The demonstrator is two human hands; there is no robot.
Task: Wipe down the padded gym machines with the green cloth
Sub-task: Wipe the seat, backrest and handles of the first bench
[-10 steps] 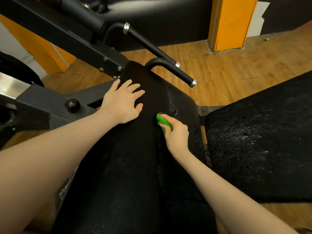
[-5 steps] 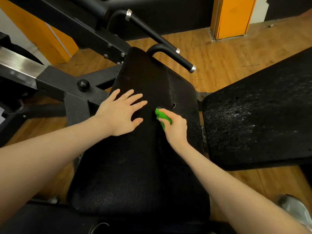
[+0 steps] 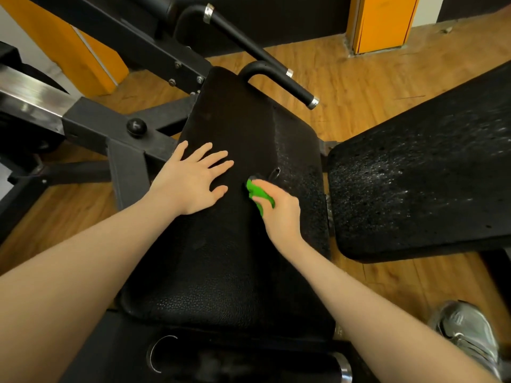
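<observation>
Right hand point(image 3: 279, 208) grips bunched green cloth point(image 3: 258, 193) on black seat pad point(image 3: 221, 258), mid-pad near small hole. Left hand point(image 3: 193, 179) flat, fingers spread, bracing pad. Spread cloth wider; press firmly, overlap strokes toward speckled right edge.

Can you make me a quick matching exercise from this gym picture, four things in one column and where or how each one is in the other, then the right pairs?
Things:
1. left hand
2. green cloth
3. silver shoe
4. orange pillar

States:
A. stands on the wooden floor at the lower right
B. lies flat, fingers spread, on the black pad
C. rises from the floor at the upper right
D. bunched in the right hand against the black pad

Pairs: 1-B, 2-D, 3-A, 4-C
</observation>
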